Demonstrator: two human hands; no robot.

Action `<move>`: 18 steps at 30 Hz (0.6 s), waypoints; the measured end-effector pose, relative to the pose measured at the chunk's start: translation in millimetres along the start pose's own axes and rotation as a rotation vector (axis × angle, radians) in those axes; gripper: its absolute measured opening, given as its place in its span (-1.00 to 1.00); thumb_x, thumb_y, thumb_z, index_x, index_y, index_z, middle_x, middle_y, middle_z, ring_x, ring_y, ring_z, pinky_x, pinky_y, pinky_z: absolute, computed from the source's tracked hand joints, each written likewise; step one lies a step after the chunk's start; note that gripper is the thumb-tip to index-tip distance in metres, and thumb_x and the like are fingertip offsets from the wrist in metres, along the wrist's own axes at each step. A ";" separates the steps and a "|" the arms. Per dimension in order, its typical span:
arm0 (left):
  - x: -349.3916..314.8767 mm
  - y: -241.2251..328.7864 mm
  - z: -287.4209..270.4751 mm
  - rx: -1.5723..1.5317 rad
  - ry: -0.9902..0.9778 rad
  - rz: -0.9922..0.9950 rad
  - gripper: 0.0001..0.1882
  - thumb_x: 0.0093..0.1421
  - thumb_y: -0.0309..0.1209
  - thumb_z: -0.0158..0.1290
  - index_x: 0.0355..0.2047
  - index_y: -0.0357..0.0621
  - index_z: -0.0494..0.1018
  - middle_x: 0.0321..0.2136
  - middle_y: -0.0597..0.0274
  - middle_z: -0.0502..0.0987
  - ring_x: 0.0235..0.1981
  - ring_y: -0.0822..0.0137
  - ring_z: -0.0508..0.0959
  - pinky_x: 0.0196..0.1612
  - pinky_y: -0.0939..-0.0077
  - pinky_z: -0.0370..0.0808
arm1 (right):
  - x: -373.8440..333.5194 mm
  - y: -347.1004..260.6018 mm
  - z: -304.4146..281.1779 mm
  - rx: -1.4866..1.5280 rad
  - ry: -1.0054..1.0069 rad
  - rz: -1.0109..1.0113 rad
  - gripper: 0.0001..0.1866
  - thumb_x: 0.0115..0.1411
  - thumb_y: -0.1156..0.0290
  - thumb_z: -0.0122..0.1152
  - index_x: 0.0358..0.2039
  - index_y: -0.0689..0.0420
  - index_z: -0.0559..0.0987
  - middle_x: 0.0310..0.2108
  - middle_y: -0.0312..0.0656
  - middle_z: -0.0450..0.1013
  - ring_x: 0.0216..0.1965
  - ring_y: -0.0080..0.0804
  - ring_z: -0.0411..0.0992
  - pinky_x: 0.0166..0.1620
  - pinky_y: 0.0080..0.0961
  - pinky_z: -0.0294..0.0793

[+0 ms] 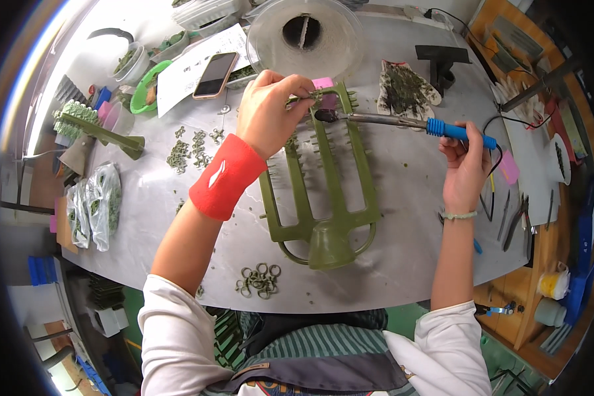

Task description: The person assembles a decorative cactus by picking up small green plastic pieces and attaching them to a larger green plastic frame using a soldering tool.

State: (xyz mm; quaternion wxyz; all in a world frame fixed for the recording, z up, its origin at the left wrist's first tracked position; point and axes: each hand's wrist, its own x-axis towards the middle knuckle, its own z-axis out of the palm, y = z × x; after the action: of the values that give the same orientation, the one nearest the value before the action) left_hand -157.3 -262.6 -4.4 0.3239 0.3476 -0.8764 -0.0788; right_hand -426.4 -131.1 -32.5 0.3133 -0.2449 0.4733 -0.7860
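A green, wax-like frame (332,175) lies on the grey table before me, its long bars lined with rows of small spiky pieces and a cup-shaped base (331,245) nearest me. My left hand (268,112), above a red wristband, is closed in a pinch at the frame's far end; what sits between the fingertips is too small to make out. In my right hand (466,168) is a soldering iron (396,120) with a blue handle. Its dark, flattened tip is beside the left fingertips, at the far bars. A pink block (324,99) shows behind that end.
Green rings (259,280) lie near the front edge, and small green pieces (186,155) lie left of the frame. A phone (216,74), a large round vessel (303,53) and a stained glove (408,89) stand farther back. Pliers (517,223) are at right, plastic bags (101,208) at left.
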 end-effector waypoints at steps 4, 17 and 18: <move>3.5 -3.7 11.4 0.032 0.029 0.064 -0.80 -0.07 -0.46 0.21 -0.36 -0.06 0.52 -0.51 0.39 0.58 -0.31 0.29 0.46 -0.15 0.40 0.37 | 2.6 7.3 3.7 -0.011 0.009 -0.016 -0.75 0.19 0.31 0.14 -0.37 0.29 0.53 -0.53 -0.21 0.49 -0.54 -0.50 0.51 -0.42 -0.62 0.57; 7.7 -10.3 18.5 0.167 -0.016 0.163 -0.75 -0.05 -0.47 0.21 -0.29 -0.04 0.54 -0.46 0.40 0.60 -0.29 0.32 0.45 -0.15 0.41 0.36 | 3.5 13.6 7.5 0.037 0.009 0.016 -0.75 0.20 0.32 0.11 -0.37 0.29 0.52 -0.51 -0.19 0.50 -0.54 -0.48 0.51 -0.42 -0.62 0.57; 7.8 -9.7 19.0 0.165 -0.017 0.165 -0.75 -0.05 -0.47 0.21 -0.29 -0.04 0.54 -0.46 0.40 0.60 -0.29 0.32 0.45 -0.15 0.41 0.36 | 3.8 13.1 6.9 0.037 0.009 0.008 -0.75 0.20 0.32 0.11 -0.37 0.29 0.52 -0.52 -0.19 0.50 -0.54 -0.48 0.51 -0.42 -0.62 0.57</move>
State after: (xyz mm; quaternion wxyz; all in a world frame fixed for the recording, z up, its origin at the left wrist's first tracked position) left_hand -168.1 -276.6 -18.8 0.2923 0.2990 -0.9082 0.0179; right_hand -420.9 -142.6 -40.9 0.3190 -0.2336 0.4610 -0.7945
